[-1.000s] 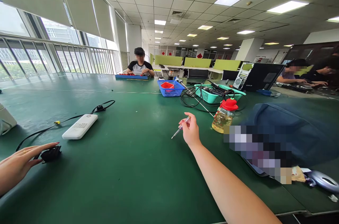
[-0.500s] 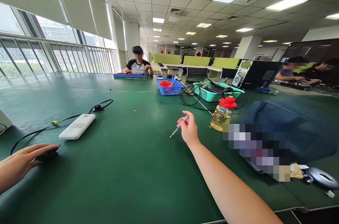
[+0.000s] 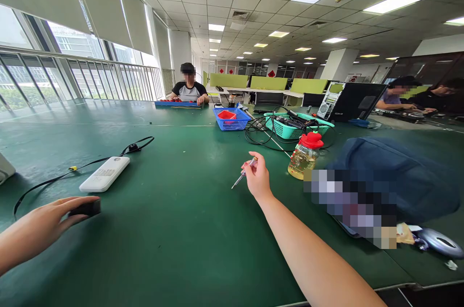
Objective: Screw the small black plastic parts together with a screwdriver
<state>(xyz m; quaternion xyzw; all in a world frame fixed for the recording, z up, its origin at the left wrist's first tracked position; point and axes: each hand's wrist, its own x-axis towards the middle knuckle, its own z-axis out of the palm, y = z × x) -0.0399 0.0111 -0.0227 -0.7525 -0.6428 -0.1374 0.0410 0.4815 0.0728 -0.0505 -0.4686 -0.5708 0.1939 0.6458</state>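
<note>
My left hand is closed around a small black block-shaped object at the lower left, just in front of a white power bank. What the black object is I cannot make out, as the fingers cover part of it. Near the middle of the green table, my right hand grips a small screwdriver with a thin metal shaft. Its tip points down and to the left, toward the tabletop.
A black cable lies behind the power bank. Farther back stand a blue basket, a green basket full of cables, and a red-lidded bottle. A dark blue bag lies at right. Co-workers sit across and at far right.
My left hand has moved right with the black object, which now shows more of its flat end. My right hand and the screwdriver have hardly moved. The person across has lowered a hand.
</note>
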